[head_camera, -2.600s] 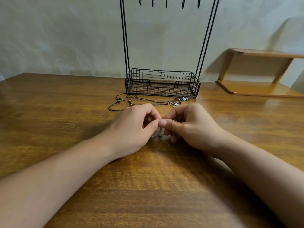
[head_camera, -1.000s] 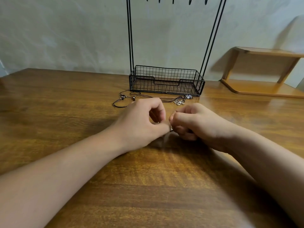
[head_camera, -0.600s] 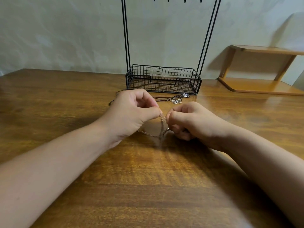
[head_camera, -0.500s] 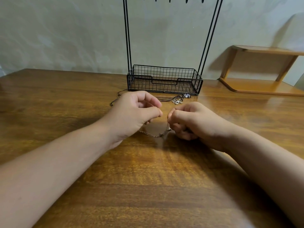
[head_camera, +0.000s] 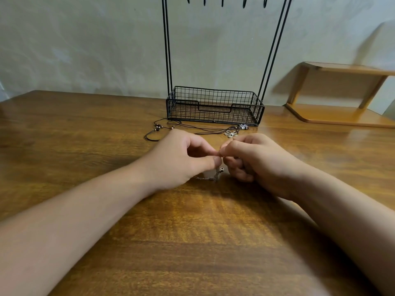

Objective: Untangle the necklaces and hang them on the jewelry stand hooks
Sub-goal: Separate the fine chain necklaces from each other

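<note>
Left hand point(head_camera: 181, 159) and right hand point(head_camera: 254, 161) fingertip to fingertip, both pinching thin chain point(head_camera: 210, 176). Slack trailing onto table point(head_camera: 192, 242). Corded necklaces point(head_camera: 192, 130) before stand point(head_camera: 214, 105).

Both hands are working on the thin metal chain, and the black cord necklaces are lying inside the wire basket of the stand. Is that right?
Not quite. The head view shows the black cord necklaces lying on the table in front of the wire basket, not inside it. The rest holds: left hand and right hand pinch the thin metal chain.
</note>
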